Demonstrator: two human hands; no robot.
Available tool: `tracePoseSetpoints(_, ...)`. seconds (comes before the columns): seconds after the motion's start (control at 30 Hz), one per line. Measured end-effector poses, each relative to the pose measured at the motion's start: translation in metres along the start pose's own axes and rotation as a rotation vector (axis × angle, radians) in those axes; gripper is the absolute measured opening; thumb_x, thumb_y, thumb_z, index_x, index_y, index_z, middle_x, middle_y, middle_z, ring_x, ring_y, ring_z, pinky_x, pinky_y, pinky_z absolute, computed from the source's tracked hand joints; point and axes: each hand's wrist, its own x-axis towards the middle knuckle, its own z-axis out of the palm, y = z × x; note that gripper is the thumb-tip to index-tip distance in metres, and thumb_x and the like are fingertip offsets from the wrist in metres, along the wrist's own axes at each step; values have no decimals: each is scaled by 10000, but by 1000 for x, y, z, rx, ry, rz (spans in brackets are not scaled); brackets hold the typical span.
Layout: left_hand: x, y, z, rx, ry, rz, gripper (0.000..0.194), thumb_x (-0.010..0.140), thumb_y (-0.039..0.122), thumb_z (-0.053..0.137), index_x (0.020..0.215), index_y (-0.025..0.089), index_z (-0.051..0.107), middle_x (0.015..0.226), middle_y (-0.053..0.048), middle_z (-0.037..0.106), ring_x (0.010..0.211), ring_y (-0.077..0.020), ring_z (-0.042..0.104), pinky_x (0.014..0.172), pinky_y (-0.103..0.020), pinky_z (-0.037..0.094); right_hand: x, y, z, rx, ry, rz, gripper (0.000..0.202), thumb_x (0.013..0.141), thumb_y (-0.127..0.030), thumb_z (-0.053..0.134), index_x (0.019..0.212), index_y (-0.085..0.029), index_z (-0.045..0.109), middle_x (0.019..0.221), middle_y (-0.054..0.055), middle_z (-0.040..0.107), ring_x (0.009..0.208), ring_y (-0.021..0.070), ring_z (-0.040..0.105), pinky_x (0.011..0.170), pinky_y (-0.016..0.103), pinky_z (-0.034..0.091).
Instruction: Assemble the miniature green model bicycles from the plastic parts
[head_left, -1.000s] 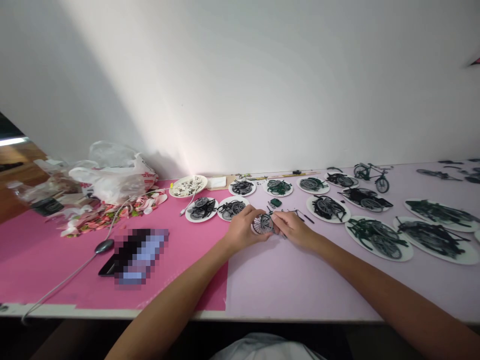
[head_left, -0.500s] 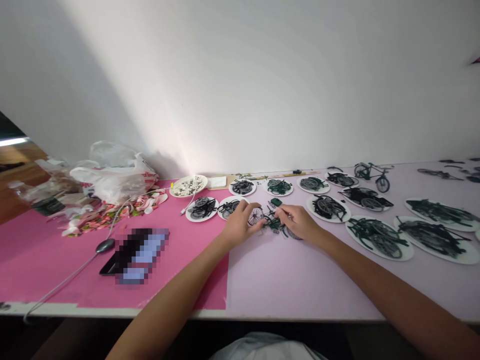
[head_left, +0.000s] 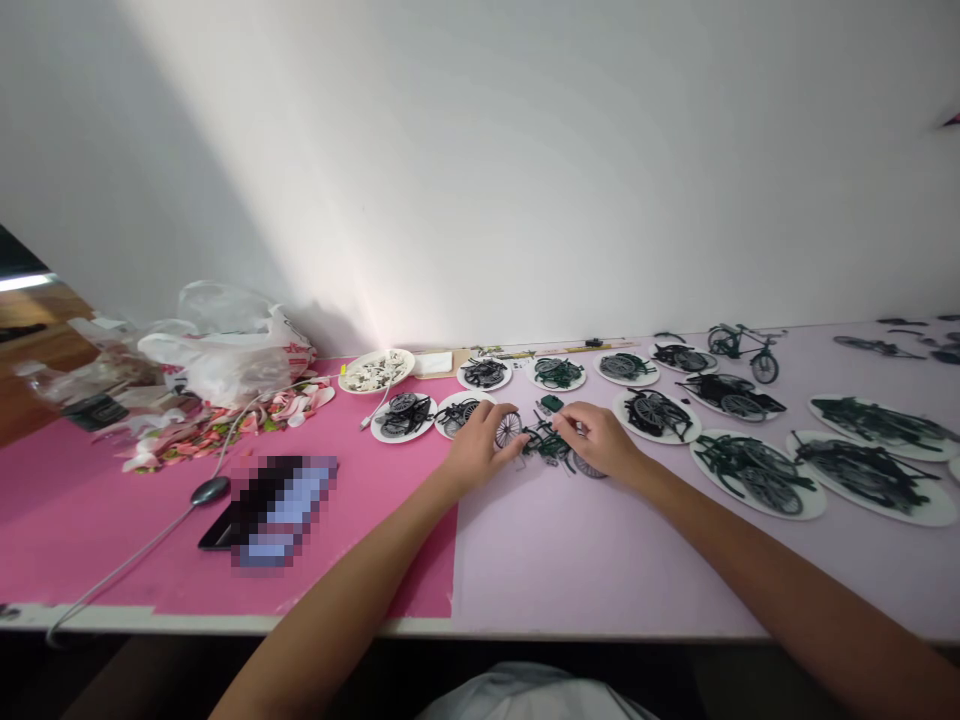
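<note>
I have a small green model bicycle (head_left: 541, 440) low over the table (head_left: 600, 570) in front of me, and I judge the step in hand to be working its parts together at the middle; the next move, as I see it, calls for a light, steady hold on the frame and fine fingertip pressure. My left hand (head_left: 476, 445) curves in a half-open C around one spoked wheel (head_left: 508, 430), though I can't tell whether that grip actually presses on it. My right hand (head_left: 604, 440) has its fingertips drawn narrowly together over the frame; whatever they may pinch is hidden, so I can't tell. The other wheel (head_left: 585, 467) is partly covered by that hand, the joints are too small to make out, and the plate (head_left: 955, 467) at the far right is cut off
</note>
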Motion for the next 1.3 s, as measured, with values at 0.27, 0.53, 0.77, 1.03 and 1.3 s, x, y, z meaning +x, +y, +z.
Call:
tracePoseSetpoints(0.27,-1,1,3,-28,-31,2,435,977,516,597,1317,244,583,1137,-80,592,946,-232,626,822,-352,529,3,1,3,-57,112,-106,149,976,-284,533,871,-238,628,892,91,679,968,290,604,865,427,480)
tracePoseSetpoints(0.53,-2,0,7,-42,-47,16,411,963,485,623,1291,238,626,1115,-87,622,991,-249,636,893,-378,531,4,17,-1,-67,-71,-134,230,839,-92,510,835,-247,680,949,82,679,1072,303,570,934,463,485)
tracePoseSetpoints(0.77,-3,2,7,-22,-53,25,411,946,472,646,1282,236,637,1107,-92,638,1048,-276,638,933,-397,529,3,16,-23,-139,-380,4,235,815,-387,740,698,-225,615,731,30,573,733,214,541,618,307,427)
tracePoseSetpoints(1.03,-3,3,7,-33,-74,34,424,941,464,650,1294,232,622,1155,-105,635,1083,-285,637,946,-407,531,2,9,-24,-40,-508,146,283,736,-483,826,749,-221,720,749,34,633,633,183,533,545,288,381)
tracePoseSetpoints(1.3,-3,3,8,-45,-107,24,446,931,465,657,1301,219,628,1183,-120,632,1113,-297,626,949,-417,527,3,8,-22,-69,-530,179,260,851,-457,691,766,-214,726,731,22,606,646,177,535,562,275,374)
